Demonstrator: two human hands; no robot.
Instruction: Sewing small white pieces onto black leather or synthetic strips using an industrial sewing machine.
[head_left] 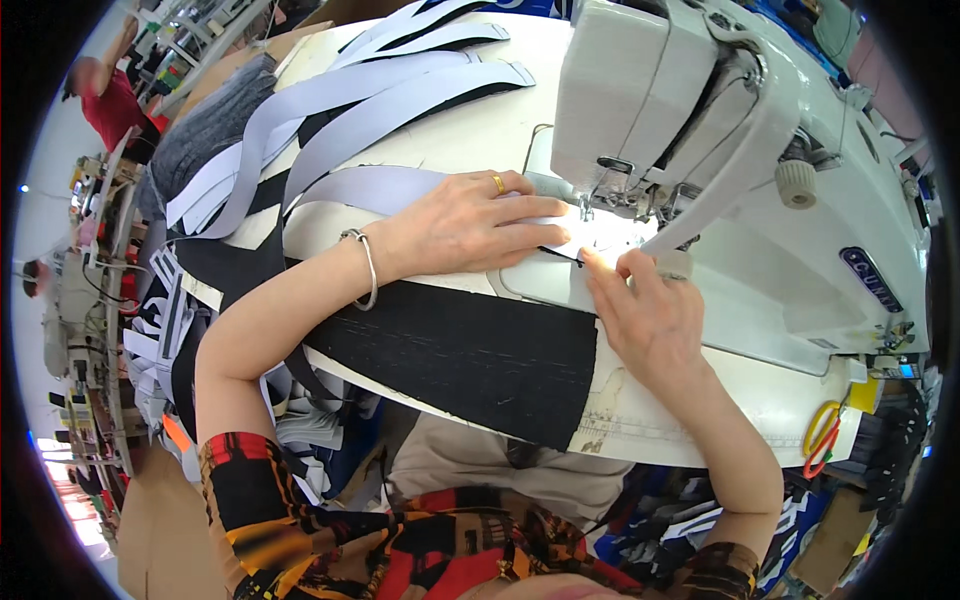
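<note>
My left hand [475,222] lies palm down with its fingers stretched flat over a pale strip of fabric [375,188], close to the needle area of a white sewing machine [625,95]. On the other side of the needle, my right hand [652,310] pinches the strip's end between thumb and forefinger. A dark edge shows beneath the strip there. The machine's lamp glares on this spot, so the needle and stitching are hard to make out. A black fabric panel [470,350] lies flat on the table nearer to me, under my left forearm.
Several long pale strips with black undersides [400,95] spread across the table's far left. Beside them rests a grey fabric bundle [225,110]. Scissors with yellow and orange handles [822,438] sit at the right edge. A person in red [112,105] is in the left background.
</note>
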